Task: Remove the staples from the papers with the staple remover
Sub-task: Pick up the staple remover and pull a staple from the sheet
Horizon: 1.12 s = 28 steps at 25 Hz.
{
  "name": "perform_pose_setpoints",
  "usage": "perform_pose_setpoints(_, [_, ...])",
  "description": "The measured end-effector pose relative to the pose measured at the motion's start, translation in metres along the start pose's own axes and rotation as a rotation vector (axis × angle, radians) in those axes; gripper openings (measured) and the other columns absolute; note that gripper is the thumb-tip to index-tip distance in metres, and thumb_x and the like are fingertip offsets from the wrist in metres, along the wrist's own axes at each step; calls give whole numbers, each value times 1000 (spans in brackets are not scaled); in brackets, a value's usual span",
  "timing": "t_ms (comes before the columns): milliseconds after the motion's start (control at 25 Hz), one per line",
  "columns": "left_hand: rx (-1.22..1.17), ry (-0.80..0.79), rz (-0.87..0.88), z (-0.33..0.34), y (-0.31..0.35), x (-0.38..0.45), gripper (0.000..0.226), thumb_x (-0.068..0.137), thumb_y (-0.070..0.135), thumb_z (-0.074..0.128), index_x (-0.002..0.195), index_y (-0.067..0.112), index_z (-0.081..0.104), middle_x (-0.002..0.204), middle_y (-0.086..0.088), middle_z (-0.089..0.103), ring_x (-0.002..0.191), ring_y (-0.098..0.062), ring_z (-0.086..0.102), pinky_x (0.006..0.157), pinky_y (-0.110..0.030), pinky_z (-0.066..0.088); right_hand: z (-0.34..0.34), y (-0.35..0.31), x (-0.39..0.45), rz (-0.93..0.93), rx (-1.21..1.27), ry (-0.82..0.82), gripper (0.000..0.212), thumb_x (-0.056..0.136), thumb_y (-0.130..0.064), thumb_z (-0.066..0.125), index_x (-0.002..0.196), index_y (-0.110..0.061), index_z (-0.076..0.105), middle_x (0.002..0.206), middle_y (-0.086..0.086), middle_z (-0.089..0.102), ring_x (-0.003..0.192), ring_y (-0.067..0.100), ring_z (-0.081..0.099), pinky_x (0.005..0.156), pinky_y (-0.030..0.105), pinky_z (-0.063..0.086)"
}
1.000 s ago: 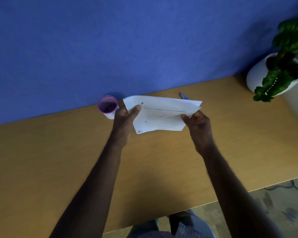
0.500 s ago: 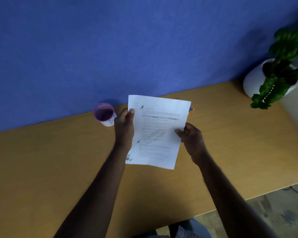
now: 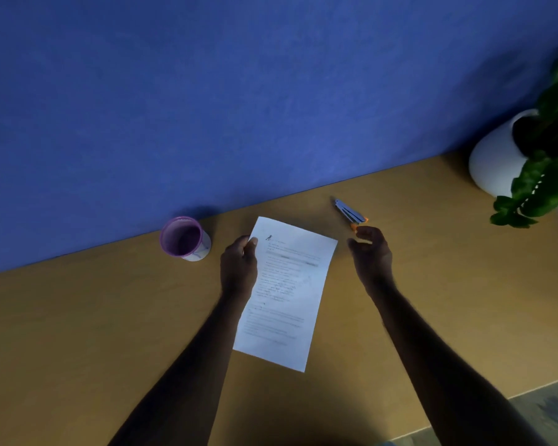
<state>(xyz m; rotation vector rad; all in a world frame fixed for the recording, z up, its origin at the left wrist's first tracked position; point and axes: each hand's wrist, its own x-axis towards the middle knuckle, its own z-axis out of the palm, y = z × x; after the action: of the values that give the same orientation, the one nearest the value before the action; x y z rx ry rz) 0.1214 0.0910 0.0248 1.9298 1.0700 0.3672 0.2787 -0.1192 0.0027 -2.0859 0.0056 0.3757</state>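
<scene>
A person's left hand pinches the far left edge of the white printed papers, whose blurred text cannot be read, above a tan wooden table. The right hand, fingers loosely curled and holding nothing, hovers just short of the metal staple remover with orange handle, partly hiding its tip. A purple-rimmed cup stands left; a white potted plant is cut off at right.

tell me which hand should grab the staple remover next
Likely the right hand: it is empty, its loosely curled fingers right beside the staple remover. The left hand pinches the papers at their left edge.
</scene>
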Motion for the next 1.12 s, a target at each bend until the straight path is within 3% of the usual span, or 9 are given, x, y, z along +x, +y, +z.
perform_pose_setpoints(80, [8,-19,-43,7,-10,10,30,103,17,56,73,18,53,59,10,51,54,-2,49,53,-12,33,9,1,17,-60,-72,43,42,92,-9,74,131,-9,59,132,13,59,98,24,69,80,31,53])
perform_pose_setpoints(200, [7,-46,-116,15,-22,18,38,102,17,56,68,4,46,53,2,40,53,-13,34,57,-36,27,18,1,31,-73,-148,67,61,88,-7,75,143,-6,50,142,18,46,112,32,61,95,41,54])
perform_pose_setpoints(400, [-36,-69,-142,23,-36,28,38,102,17,57,73,-6,49,60,-15,42,59,-11,33,58,-35,27,26,4,50,-34,-269,53,56,87,-8,66,141,-5,50,139,19,46,127,39,48,109,45,45])
perform_pose_setpoints(560, [-48,-75,-160,26,-44,36,40,101,20,57,68,1,46,56,4,39,55,-8,30,54,-33,26,28,7,57,-48,-296,80,45,87,-6,67,132,-3,57,131,20,54,124,41,50,109,44,44])
perform_pose_setpoints(680, [-79,-71,-151,27,-42,34,47,100,20,58,60,17,35,48,11,40,49,-5,33,49,-22,23,24,7,59,-46,-247,94,46,86,-10,74,129,-6,59,129,18,56,117,36,57,98,39,49])
perform_pose_setpoints(800, [-81,-77,-128,24,-36,30,48,100,21,58,58,20,34,47,10,43,48,-5,35,49,-22,24,20,-4,51,-141,-97,96,40,91,-16,76,126,-8,59,120,6,67,105,25,67,88,35,57])
perform_pose_setpoints(920, [-119,-105,-140,21,-28,23,40,99,26,55,65,6,47,54,2,44,56,-7,33,56,-32,28,15,-30,37,-217,227,31,27,96,-13,74,116,-1,59,101,-5,75,95,19,75,87,33,59])
perform_pose_setpoints(1040, [-153,-123,-111,16,-15,12,35,100,27,54,78,1,60,66,-13,61,61,-14,44,60,-32,35,9,-62,18,-198,505,-56,27,103,-22,67,109,3,62,94,10,74,92,23,73,86,42,60])
perform_pose_setpoints(1120, [-159,-122,-83,9,-4,4,31,102,27,54,82,5,65,72,-10,69,64,-14,51,61,-31,39,5,-87,-5,-99,689,-143,29,105,-39,59,102,-11,64,85,5,67,85,24,72,79,40,61])
